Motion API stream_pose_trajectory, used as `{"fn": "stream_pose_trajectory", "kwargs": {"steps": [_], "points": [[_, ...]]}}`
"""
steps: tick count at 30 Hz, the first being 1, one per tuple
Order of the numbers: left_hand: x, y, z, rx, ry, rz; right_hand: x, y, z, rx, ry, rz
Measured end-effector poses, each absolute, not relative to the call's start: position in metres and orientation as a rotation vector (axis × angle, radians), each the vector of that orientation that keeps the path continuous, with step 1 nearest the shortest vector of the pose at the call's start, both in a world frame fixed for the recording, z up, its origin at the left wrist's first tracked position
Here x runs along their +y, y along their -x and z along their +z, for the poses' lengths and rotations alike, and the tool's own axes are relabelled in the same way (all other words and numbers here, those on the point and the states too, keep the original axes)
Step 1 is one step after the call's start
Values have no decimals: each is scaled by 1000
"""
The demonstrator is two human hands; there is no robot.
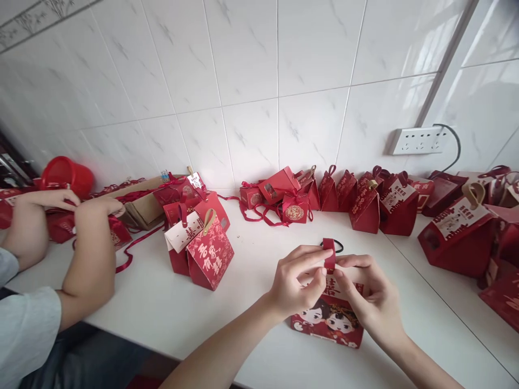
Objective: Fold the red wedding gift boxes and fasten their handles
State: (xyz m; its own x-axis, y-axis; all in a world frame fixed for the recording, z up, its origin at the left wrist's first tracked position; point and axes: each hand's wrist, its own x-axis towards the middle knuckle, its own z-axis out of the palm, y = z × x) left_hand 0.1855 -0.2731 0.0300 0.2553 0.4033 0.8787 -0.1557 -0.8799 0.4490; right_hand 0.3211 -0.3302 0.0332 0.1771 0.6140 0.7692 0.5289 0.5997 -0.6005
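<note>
Lower centre of the frame: red gift box with cartoon couple print [328, 320], upright on the white counter [251, 270], front face toward the camera. Above it, red loop handle [329, 253], standing up from the box top, pinched from both sides. Left hand [294, 283], just left of the handle: thumb and forefinger closed together on the handle's base and the white top flap, remaining fingers curled. Right hand [367, 294], just right of the handle: fingertips likewise pressed onto the flap and handle from the opposite side, palm hiding part of the box's right shoulder. Thin dark loop [338, 246] just behind the handle, on the counter; nature not discernible. Judged step: closing the top and seating the handle. Best done with even pressure from both sides, handle kept upright and centred, flap edges aligned before release, card not creased. Middle left: red patterned box with beige handle [211, 254], touching a second box bearing a white tag [183, 233]. Upper centre, along the tiled wall [251, 81]: cluster of small red boxes with ribbon [292, 200]. Right edge: larger red boxes with white tags [458, 232]; wall socket [419, 140] above. Far left: another person's hands [81, 208] among red boxes, grey sleeve [28, 319] below; red bucket [67, 174] behind, against the wall.
</note>
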Motion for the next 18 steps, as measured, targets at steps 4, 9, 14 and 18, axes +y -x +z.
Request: {"fn": "stream_pose_trajectory", "kwargs": {"steps": [4, 9, 14, 18], "points": [[-273, -185, 30, 253, -2109, 1671, -330, -321, 33, -1462, 1050, 69], [-273, -185, 30, 268, -2113, 1669, -330, -323, 32, -1441, 1094, 86], [-274, -186, 31, 252, -2095, 1672, -330, -323, 34, -1443, 1126, 141], [-275, -187, 32, 238, -2077, 1720, -331, -324, 33, -1443, 1153, 133]]}}
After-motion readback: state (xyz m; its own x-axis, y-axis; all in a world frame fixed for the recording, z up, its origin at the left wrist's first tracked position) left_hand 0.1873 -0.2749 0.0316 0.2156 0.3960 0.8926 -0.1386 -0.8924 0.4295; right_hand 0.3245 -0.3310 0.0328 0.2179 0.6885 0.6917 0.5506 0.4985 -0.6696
